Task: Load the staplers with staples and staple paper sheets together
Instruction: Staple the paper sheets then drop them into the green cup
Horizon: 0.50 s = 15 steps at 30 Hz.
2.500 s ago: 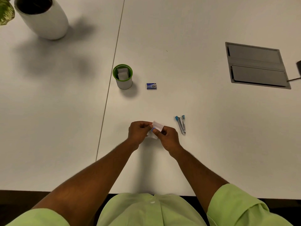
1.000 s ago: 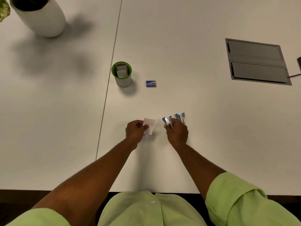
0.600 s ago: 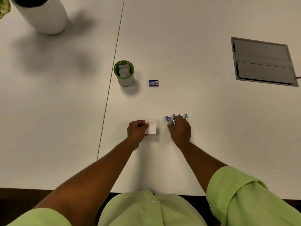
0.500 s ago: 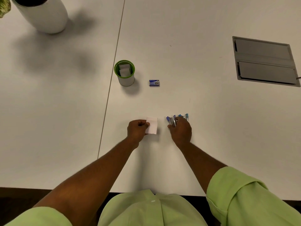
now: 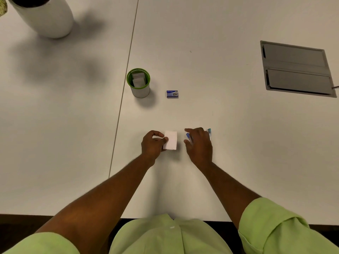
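Holding the small white stack of paper sheets w/ the left hand, thumb and fingers pinched on its left edge, sheets sitting flat on or just over the white table, about where they were a sec ago.

Right hand letting go now: fingers spreading out loose over the two little staplers, vs half a sec back when curled tight round the dark-blue-tipped metal stapler. That one now lying just under the index finger and thumb, prob touching the table, not gripped afaict. Light-blue-tipped metal stapler peeking out just beside the far side of the same hand, mostly hidden.

Meaning, imo: stapling of this stack looking done, w/ the stapler being parked next to its twin. Can't make out an actual staple in the paper tho, too small.

Further back: small blue cardboard staple box sitting shut-looking and untouched, well apart from both hands. Green-rimmed white cup to its left w/ more folded white paper slips standing in it, so prob another batch waiting. Guessing next up is either grabbing fresh sheets from the cup or reloading from the box.
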### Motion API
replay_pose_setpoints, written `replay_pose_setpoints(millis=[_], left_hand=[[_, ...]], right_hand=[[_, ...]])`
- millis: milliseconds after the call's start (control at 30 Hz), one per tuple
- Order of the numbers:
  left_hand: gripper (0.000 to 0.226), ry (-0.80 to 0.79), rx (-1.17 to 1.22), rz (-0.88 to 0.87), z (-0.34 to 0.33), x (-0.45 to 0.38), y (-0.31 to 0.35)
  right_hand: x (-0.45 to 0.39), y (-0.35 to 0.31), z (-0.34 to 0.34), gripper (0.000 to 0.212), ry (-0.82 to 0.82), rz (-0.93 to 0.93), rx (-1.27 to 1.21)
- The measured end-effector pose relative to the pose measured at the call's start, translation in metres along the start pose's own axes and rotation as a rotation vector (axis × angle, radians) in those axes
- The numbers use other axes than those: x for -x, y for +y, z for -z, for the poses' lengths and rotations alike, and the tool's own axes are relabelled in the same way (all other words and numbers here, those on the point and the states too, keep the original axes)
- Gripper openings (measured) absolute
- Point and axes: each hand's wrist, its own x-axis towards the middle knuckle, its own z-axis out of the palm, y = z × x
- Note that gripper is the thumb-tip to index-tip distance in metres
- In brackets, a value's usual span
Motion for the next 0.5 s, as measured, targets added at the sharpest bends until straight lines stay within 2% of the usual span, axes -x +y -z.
replay_pose_setpoints(millis=[67, 167, 333, 433, 500], left_hand=[[0.017, -0.017, -0.012, 0.001, -0.001, 0.0, 0.001], [0.014, -0.03, -0.021, 0.015, -0.003, 0.002, 0.004], [0.006, -0.092, 0.022, 0.027, -0.002, 0.005, 0.005], [0.015, -0.154, 0.074, 0.057, -0.001, 0.006, 0.003], [0.026, -0.14, 0.091, 0.055, -0.001, 0.008, 0.002]], right_hand=[[0.0, -0.004, 0.001, 0.042, -0.052, 0.114, -0.04], [0.001, -0.01, -0.001, 0.039, -0.095, 0.186, -0.037], [0.004, -0.013, -0.003, 0.023, -0.055, 0.177, -0.133], [0.002, -0.014, -0.005, 0.011, -0.045, 0.146, -0.23], [0.001, -0.014, -0.006, 0.009, -0.055, 0.071, -0.338]])
